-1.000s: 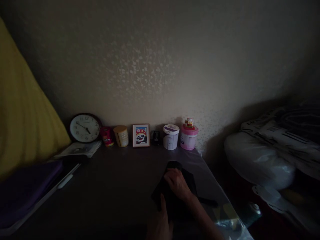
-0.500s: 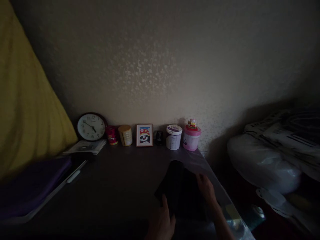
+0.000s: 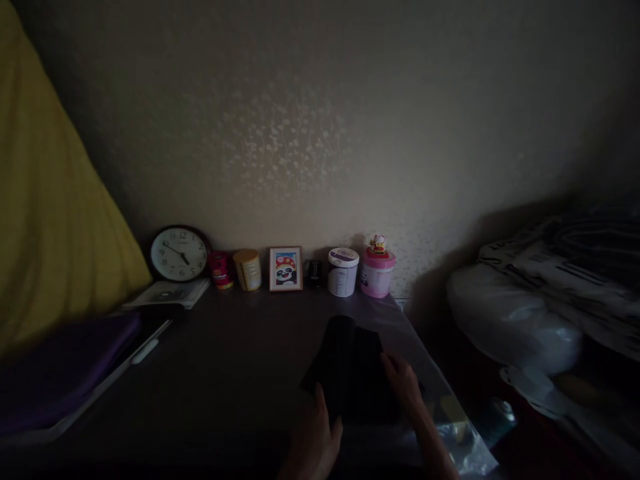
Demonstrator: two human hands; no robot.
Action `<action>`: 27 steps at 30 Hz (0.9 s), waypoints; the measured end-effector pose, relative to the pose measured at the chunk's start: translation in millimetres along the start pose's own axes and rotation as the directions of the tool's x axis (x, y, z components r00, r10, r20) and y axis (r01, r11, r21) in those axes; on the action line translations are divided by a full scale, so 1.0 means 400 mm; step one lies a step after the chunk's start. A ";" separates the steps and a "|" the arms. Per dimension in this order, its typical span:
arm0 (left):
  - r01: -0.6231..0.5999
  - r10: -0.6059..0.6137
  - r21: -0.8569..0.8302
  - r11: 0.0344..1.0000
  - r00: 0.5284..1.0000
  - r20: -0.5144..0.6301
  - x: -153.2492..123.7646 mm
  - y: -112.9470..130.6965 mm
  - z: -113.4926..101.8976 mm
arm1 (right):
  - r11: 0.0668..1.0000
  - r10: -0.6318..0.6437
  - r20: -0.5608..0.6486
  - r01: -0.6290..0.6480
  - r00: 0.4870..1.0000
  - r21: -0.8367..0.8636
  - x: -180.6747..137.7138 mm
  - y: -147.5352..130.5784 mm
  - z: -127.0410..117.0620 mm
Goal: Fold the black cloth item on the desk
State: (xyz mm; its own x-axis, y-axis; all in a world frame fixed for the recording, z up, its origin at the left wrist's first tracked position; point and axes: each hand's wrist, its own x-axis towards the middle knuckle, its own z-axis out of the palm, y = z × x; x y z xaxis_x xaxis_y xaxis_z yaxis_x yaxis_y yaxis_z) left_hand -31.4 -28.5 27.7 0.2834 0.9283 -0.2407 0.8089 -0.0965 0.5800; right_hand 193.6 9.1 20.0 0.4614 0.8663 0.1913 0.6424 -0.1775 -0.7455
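A black cloth (image 3: pixel 367 380), apparently a folded garment, lies near the right side of the dark table (image 3: pixel 235 360). A raised, rounded fold runs along its left part; in the dim light its exact kind is unclear. At the cloth's near left edge is my left hand (image 3: pixel 315 433), index finger stretched forward and thumb apart. Its other fingers are hidden. My right hand (image 3: pixel 403 383) pinches the cloth's right edge between bent fingers and thumb.
Along the wall stand a clock (image 3: pixel 180 253), a red canister (image 3: pixel 221 270), a tan tin (image 3: pixel 248 270), a panda picture (image 3: pixel 286 269), a white tub (image 3: pixel 343 275) and a pink tub (image 3: pixel 377 277). A purple case (image 3: pixel 65 373) lies left. Beyond the right edge are plastic bags (image 3: pixel 510 320) and a can (image 3: pixel 500 420).
The view has shifted slightly, so everything sits a little further left. More of the cloth's far right corner shows beside the fold. Both hands stay at the cloth.
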 end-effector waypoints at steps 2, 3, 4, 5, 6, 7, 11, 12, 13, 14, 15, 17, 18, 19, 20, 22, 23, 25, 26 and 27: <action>-0.008 0.008 0.008 1.000 1.000 -0.015 0.001 -0.004 0.006 | 1.000 -0.021 -0.009 0.021 1.000 0.002 -0.006 -0.005 0.006; -0.014 0.014 0.011 1.000 1.000 -0.018 0.002 -0.006 0.009 | 1.000 -0.029 -0.016 0.029 0.999 0.004 -0.008 -0.007 0.010; -0.019 0.019 0.010 1.000 1.000 -0.020 0.004 -0.008 0.011 | 0.999 -0.035 -0.026 0.035 0.999 0.011 -0.008 -0.007 0.014; -0.020 0.020 0.007 1.000 1.000 -0.020 0.005 -0.009 0.013 | 0.999 -0.042 -0.035 0.043 0.998 0.024 -0.008 -0.007 0.016; -0.017 0.017 0.007 1.000 1.000 -0.019 0.006 -0.010 0.015 | 0.998 -0.051 -0.040 0.052 0.998 0.041 -0.008 -0.007 0.017; -0.014 0.014 0.012 1.000 1.000 -0.022 0.007 -0.010 0.015 | 0.996 -0.063 -0.038 0.065 0.997 0.061 -0.007 -0.007 0.016; -0.014 0.015 0.032 0.999 0.999 -0.040 0.005 -0.007 0.009 | 0.983 -0.098 -0.024 0.101 0.995 0.151 -0.004 -0.017 -0.008; -0.011 0.013 0.031 0.999 0.999 -0.033 0.003 -0.004 0.005 | 0.979 -0.097 -0.025 0.100 0.995 0.177 -0.004 -0.023 -0.017; -0.008 0.008 0.029 1.000 1.000 -0.021 0.001 -0.002 0.001 | 0.974 -0.094 -0.027 0.098 0.995 0.206 -0.004 -0.030 -0.025; -0.002 0.002 0.027 1.000 1.000 -0.009 -0.001 0.000 -0.004 | 0.967 -0.089 -0.030 0.094 0.996 0.235 -0.004 -0.038 -0.032; 0.006 -0.006 0.027 1.000 1.000 -0.001 -0.003 0.002 -0.007 | 0.961 -0.085 -0.031 0.090 0.996 0.262 -0.003 -0.046 -0.036; 0.008 -0.008 0.032 0.999 1.000 0.005 -0.004 0.005 -0.012 | 0.951 -0.083 -0.031 0.088 0.996 0.298 0.000 -0.061 -0.037; 0.005 -0.005 0.038 0.999 1.000 0.008 -0.004 0.005 -0.012 | 0.947 -0.081 -0.028 0.086 0.996 0.311 0.002 -0.068 -0.034; 0.003 -0.003 0.047 0.999 1.000 0.010 -0.003 0.004 -0.011 | 0.942 -0.079 -0.022 0.082 0.997 0.324 0.004 -0.075 -0.029; -0.001 0.000 0.057 0.998 1.000 0.009 -0.001 0.003 -0.010 | 0.938 -0.079 -0.014 0.079 0.997 0.338 0.006 -0.083 -0.023; -0.011 0.011 0.065 0.998 1.000 0.007 0.001 0.000 -0.005 | 0.931 -0.080 0.006 0.072 0.997 0.358 0.010 -0.103 -0.009; -0.014 0.013 0.064 0.998 1.000 0.005 0.002 -0.002 -0.003 | 0.930 -0.084 0.017 0.073 0.996 0.361 0.012 -0.116 -0.001; -0.019 0.019 0.069 0.997 1.000 -0.007 0.004 -0.004 -0.001 | 0.934 -0.101 0.039 0.082 0.994 0.349 0.014 -0.147 0.015; -0.021 0.022 0.075 0.997 1.000 -0.010 0.004 -0.004 -0.001 | 0.938 -0.110 0.050 0.087 0.993 0.336 0.016 -0.164 0.025; -0.023 0.024 0.085 0.996 1.000 -0.012 0.004 -0.004 -0.001 | 0.942 -0.118 0.062 0.092 0.991 0.322 0.017 -0.180 0.037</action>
State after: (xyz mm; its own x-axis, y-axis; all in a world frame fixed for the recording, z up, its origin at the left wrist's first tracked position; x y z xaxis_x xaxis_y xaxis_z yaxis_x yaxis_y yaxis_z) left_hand -32.2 -26.7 26.7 0.2962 0.9301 -0.2174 0.8430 -0.1476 0.5172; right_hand 141.6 34.6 65.6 0.3439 0.9084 0.2377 0.4510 0.0623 -0.8904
